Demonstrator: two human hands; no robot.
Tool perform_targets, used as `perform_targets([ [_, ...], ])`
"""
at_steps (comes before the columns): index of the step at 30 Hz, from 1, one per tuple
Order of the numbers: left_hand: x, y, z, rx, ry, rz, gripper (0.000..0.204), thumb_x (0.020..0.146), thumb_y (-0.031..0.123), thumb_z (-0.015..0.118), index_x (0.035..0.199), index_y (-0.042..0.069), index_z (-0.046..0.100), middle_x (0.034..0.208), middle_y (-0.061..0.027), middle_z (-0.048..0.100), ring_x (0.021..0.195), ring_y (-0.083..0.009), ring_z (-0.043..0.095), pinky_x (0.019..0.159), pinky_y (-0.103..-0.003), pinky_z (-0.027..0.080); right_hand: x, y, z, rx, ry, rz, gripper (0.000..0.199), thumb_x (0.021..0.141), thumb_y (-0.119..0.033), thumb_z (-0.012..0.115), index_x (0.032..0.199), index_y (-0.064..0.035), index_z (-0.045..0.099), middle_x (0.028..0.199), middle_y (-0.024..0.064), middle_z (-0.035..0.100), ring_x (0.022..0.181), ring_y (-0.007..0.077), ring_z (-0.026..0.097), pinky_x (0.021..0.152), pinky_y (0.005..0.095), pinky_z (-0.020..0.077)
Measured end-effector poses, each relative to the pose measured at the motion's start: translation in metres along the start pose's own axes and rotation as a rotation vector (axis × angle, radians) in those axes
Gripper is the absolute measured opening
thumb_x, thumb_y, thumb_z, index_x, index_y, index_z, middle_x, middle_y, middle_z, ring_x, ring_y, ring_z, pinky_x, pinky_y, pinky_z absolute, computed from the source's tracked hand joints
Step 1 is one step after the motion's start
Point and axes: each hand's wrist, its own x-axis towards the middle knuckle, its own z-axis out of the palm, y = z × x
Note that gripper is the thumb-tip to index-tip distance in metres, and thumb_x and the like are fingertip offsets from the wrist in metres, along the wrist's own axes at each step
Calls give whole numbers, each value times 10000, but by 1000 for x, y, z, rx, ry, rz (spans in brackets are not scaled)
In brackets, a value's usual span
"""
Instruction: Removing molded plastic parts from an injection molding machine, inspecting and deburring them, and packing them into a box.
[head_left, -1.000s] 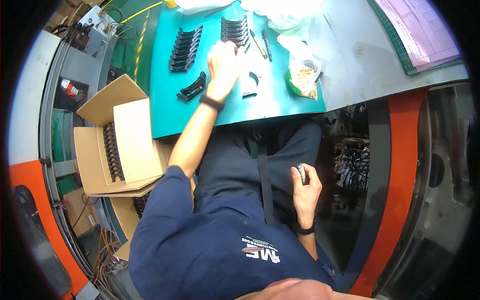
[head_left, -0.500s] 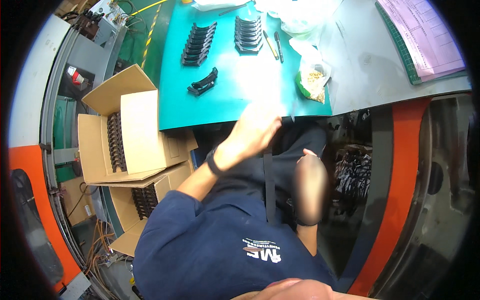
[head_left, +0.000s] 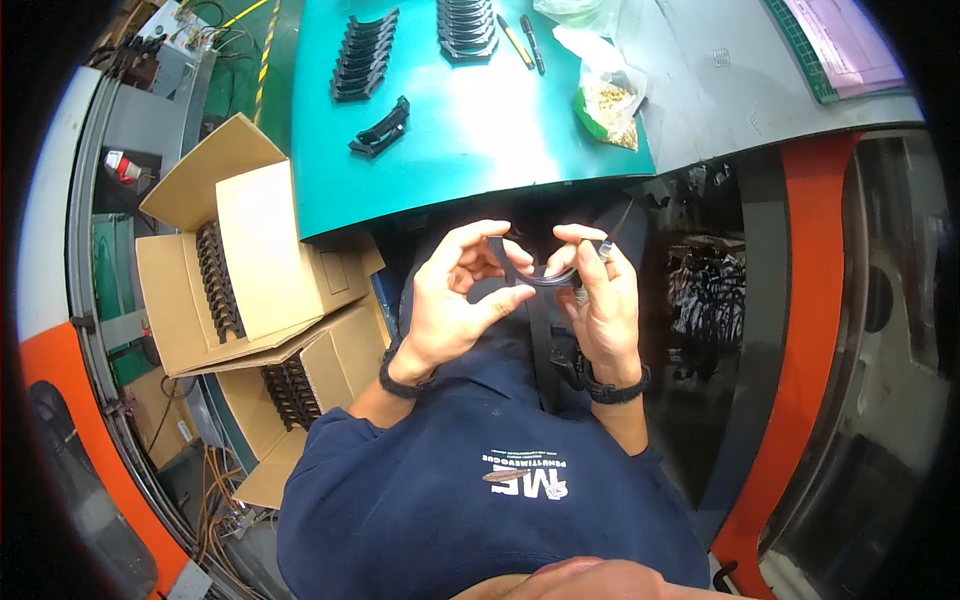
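Note:
Over my lap, just in front of the table edge, a black curved plastic part (head_left: 546, 280) spans the gap between my hands. My left hand (head_left: 452, 300) grips one end of it with thumb and fingers. My right hand (head_left: 607, 315) closes around the other end. Those same right fingers also hold a slim tool (head_left: 606, 248) with a shiny collar and a thin dark tip pointing up; its exact kind cannot be made out. On the green mat (head_left: 470, 150), a similar black curved part (head_left: 380, 128) lies alone, nearest to my left hand.
Two rows of black curved parts (head_left: 364, 55) (head_left: 467, 28) lie farther back, beside two pens (head_left: 533, 45). A bag of small brass-coloured pieces (head_left: 610, 105) sits at the mat's right. Left of me, open cardboard boxes (head_left: 265, 260) hold more black parts. Papers (head_left: 840, 50) lie far right.
My left hand has come back from the table edge and my right hand has risen from my lap. Both now meet around the black curved part. The whole view has shifted.

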Motion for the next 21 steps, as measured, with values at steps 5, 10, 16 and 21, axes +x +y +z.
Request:
perform_targets([
  [5,-4,3,2,-60,48,23,653,761,-43,791,1336,15,487,1049,-106,663,985,-179,655,899,-320,532,-9,0,-6,62,-60,-99,480,1014,-329,535,1312,46,503,877,50,624,543,47,488,469,174,365],
  [10,-4,5,1,-28,62,38,644,758,-56,782,1326,-25,481,1050,-136,641,966,-207,645,901,-344,534,-16,0,-9,29,-7,-73,456,1017,-300,534,1291,65,528,925,43,598,533,56,488,469,183,367],
  [16,-2,2,1,22,84,53,646,747,-60,790,1322,2,501,1065,-116,657,992,-180,649,900,-315,535,-14,4,-6,-69,7,-75,393,1004,-228,572,1291,40,554,812,70,652,524,40,474,479,183,371],
  [21,0,-1,-1,136,33,102,665,763,-91,752,1359,-1,472,1170,-162,628,1002,-193,630,931,-334,516,-11,9,-7,-61,64,-9,298,961,-172,640,1194,7,594,797,71,659,528,34,474,490,179,374],
])
